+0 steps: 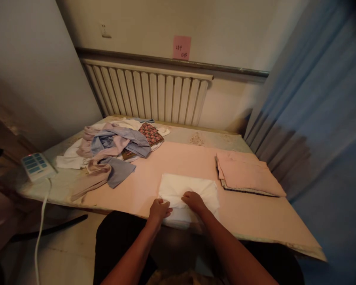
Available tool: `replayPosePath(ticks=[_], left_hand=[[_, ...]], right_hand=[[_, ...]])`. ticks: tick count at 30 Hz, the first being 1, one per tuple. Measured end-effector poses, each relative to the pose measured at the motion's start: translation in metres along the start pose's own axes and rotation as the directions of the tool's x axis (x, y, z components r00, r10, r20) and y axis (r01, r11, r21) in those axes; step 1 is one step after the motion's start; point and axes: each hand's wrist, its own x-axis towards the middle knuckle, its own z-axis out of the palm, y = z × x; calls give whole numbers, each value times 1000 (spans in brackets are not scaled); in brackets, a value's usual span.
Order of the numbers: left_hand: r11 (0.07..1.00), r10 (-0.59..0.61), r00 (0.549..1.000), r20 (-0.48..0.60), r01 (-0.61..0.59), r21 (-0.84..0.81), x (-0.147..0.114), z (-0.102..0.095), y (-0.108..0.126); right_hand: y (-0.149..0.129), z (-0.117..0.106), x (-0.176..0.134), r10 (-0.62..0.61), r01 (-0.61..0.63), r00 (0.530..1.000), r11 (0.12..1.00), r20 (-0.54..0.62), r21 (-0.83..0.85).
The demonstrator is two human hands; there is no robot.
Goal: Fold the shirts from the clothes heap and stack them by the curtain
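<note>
A white cloth lies folded on the pink table cover near the front edge of the table, its lower part hanging slightly over that edge. My left hand is closed on its left front side, thumb and fingers pinched together. Closer to the middle, my right hand grips the upper layer with curled fingers, and creases spread out from that spot. The fingertips of the right hand are partly hidden in the fabric.
A loose heap of grey, blue and mauve cloths lies at the left, with a red patterned cloth beside it. Folded pink fabric is stacked at the right. A power strip with a white cord sits at the left corner. Blue curtain borders the right side.
</note>
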Motion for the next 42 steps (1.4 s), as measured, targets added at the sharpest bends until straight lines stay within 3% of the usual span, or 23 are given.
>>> replayPosePath(ticks=[8, 13, 16, 19, 21, 23, 25, 27, 29, 32, 38, 42], left_hand=[[999, 10, 1000, 16, -11, 48, -3, 2, -7], [983, 42, 999, 11, -43, 177, 0, 0, -8], [951, 96, 995, -16, -87, 297, -1, -3, -7], [895, 229, 972, -61, -185, 406, -9, -6, -7], [756, 443, 896, -41, -349, 554, -18, -7, -9], [445, 662, 740, 116, -513, 734, -25, -6, -11], [95, 733, 592, 335, -577, 811, -27, -4, -13], [-100, 705, 532, 468, -579, 809, -23, 0, -14], [-208, 673, 515, 531, -557, 804, -16, 3, -14], [-280, 638, 519, 568, -531, 800, -7, 4, -13], [-268, 602, 552, 577, -542, 797, 0, 2, -13], [-226, 622, 589, 515, -495, 839, 1, 3, -14]], right_hand=[[1, 0, -1, -6, 6, 1000, 1000, -6, -5], [0, -1, -2, -2, 2, 1000, 1000, 1, -5], [-1, -2, -2, 0, 0, 1000, 1000, 2, -1], [-1, -2, -3, -3, 3, 1000, 1000, 3, 5], [-1, -2, -3, -5, 5, 1000, 1000, 5, 6], [-1, -2, -3, -9, 9, 1000, 1000, 6, 3], [-2, -3, -3, -13, 13, 1000, 1000, 9, -2], [-2, -3, -2, -15, 15, 1000, 1000, 11, -9], [-3, -3, -2, -16, 17, 1000, 1000, 14, -20], [-3, -3, -1, -20, 21, 1000, 999, 22, -39], [-1, -2, 0, -28, 30, 999, 995, 16, -98], [1, 2, -5, -34, 31, 999, 987, -14, -155]])
